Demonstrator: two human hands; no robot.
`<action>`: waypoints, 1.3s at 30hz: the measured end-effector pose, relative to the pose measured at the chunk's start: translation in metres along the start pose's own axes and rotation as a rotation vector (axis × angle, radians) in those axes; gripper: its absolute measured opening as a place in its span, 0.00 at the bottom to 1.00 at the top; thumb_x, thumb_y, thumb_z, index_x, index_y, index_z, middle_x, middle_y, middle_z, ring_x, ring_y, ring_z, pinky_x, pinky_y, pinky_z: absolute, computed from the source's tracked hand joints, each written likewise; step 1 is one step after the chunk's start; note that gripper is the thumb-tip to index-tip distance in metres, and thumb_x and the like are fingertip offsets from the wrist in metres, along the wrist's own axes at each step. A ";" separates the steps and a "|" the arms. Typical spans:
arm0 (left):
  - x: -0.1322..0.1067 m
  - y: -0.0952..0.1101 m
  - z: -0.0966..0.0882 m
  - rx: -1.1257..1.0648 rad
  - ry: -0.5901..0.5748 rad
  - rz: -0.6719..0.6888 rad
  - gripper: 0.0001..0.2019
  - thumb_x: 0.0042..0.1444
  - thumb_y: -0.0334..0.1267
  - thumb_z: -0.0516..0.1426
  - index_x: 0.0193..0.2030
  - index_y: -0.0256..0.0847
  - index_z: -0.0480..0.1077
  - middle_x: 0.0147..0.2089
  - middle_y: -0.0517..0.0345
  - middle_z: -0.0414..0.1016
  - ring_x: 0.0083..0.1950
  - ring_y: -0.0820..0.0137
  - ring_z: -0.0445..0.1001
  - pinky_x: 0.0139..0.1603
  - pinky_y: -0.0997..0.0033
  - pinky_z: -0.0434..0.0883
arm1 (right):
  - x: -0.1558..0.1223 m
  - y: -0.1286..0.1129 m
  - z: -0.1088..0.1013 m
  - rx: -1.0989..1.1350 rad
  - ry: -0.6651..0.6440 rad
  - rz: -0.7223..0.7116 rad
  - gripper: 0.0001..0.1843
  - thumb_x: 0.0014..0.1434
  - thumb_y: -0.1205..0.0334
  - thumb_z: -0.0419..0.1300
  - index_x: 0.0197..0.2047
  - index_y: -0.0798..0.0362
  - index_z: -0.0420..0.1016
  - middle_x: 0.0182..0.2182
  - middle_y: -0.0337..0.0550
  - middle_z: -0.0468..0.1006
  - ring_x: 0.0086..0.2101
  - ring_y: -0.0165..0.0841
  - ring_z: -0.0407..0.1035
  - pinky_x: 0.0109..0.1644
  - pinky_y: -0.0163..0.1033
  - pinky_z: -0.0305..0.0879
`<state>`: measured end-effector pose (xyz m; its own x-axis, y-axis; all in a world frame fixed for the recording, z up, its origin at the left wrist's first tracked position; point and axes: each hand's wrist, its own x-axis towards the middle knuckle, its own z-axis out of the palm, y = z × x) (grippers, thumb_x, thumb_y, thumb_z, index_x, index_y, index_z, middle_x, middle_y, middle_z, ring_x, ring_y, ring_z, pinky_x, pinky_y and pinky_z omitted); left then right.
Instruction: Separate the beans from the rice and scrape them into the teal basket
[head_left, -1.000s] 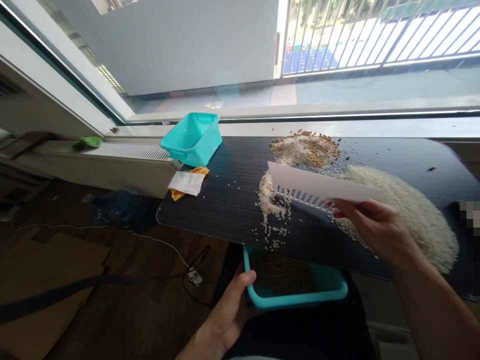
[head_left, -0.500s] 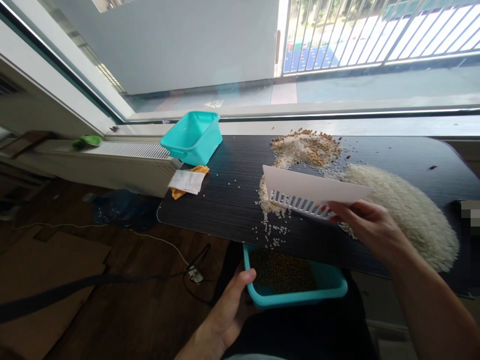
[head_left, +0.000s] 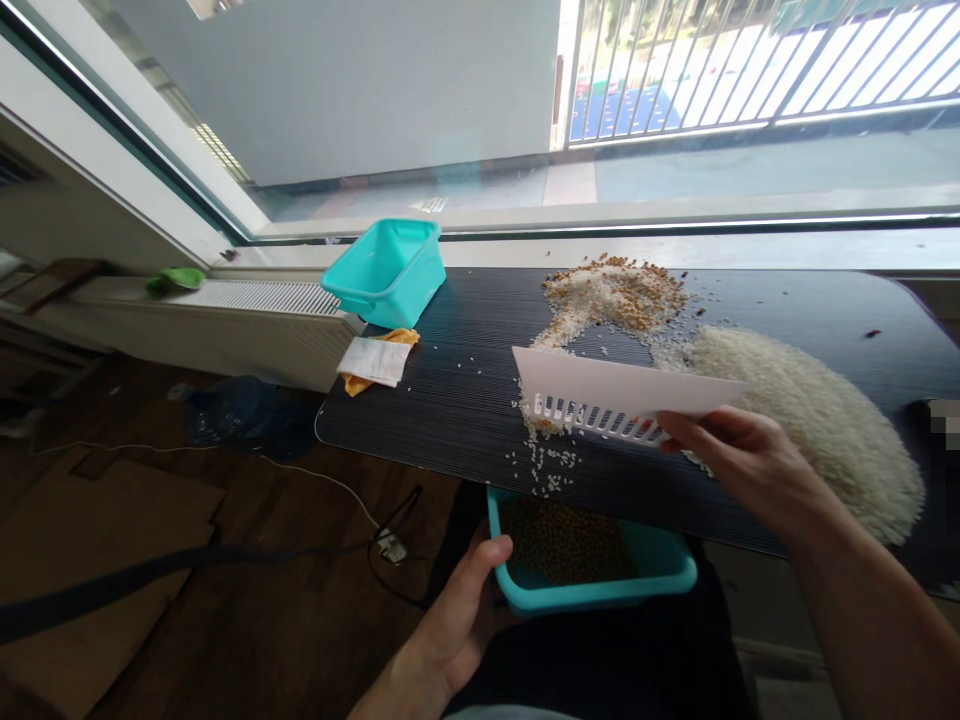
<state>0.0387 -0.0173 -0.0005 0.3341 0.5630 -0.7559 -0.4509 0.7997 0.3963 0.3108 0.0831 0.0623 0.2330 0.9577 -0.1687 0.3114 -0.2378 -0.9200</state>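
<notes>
My right hand (head_left: 724, 440) pinches one end of a white slotted card (head_left: 622, 383), its row of cut slots facing down over the dark table. Behind the card's left end lies a small patch of rice (head_left: 536, 415), partly hidden by it. My left hand (head_left: 469, 600) grips the left rim of a turquoise tub (head_left: 600, 597) below the table's near edge. Brownish-yellow grains (head_left: 570, 545) fill part of this tub. Farther back is a mixed heap of rice and golden grains (head_left: 619, 293). A large pile of white rice (head_left: 802, 420) lies by my right forearm.
A second turquoise tub (head_left: 390, 270) stands at the table's (head_left: 442, 400) left end. Near it lie a folded white tissue (head_left: 373, 361) and an orange cloth (head_left: 356, 385). Loose grains are scattered along the near edge. The window (head_left: 420, 100) runs behind the table.
My right hand has drawn the slotted card slightly toward me and to the left. My left hand keeps its hold on the tub, which stays in place.
</notes>
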 end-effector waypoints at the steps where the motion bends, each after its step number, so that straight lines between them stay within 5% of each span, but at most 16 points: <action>1: 0.000 0.000 0.000 -0.005 -0.004 0.000 0.33 0.54 0.47 0.59 0.65 0.43 0.57 0.63 0.48 0.68 0.65 0.53 0.63 0.56 0.56 0.67 | -0.001 -0.001 0.000 -0.002 -0.005 -0.001 0.29 0.32 0.34 0.68 0.27 0.51 0.82 0.23 0.44 0.80 0.26 0.36 0.71 0.31 0.42 0.67; 7: 0.001 0.001 -0.002 0.014 0.006 -0.004 0.32 0.54 0.47 0.58 0.65 0.43 0.58 0.63 0.48 0.68 0.64 0.52 0.63 0.56 0.56 0.67 | -0.008 -0.011 -0.004 -0.012 0.015 0.011 0.28 0.27 0.31 0.68 0.17 0.49 0.77 0.22 0.44 0.80 0.26 0.36 0.71 0.33 0.42 0.69; 13: 0.000 0.001 -0.002 0.010 0.005 0.001 0.31 0.54 0.47 0.59 0.64 0.44 0.60 0.62 0.49 0.70 0.63 0.53 0.65 0.56 0.57 0.66 | -0.009 -0.009 -0.002 -0.002 -0.027 0.042 0.31 0.29 0.32 0.68 0.25 0.51 0.81 0.23 0.45 0.80 0.26 0.36 0.71 0.32 0.42 0.68; 39: -0.002 0.001 0.001 0.037 0.034 -0.001 0.31 0.51 0.50 0.60 0.62 0.43 0.63 0.61 0.49 0.70 0.60 0.55 0.67 0.53 0.60 0.66 | -0.017 -0.002 -0.008 0.011 -0.112 0.080 0.28 0.29 0.31 0.68 0.20 0.49 0.81 0.27 0.46 0.83 0.30 0.38 0.73 0.36 0.43 0.71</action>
<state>0.0384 -0.0171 0.0021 0.3061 0.5549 -0.7735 -0.4195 0.8080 0.4137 0.3134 0.0664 0.0693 0.1519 0.9479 -0.2799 0.2855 -0.3132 -0.9058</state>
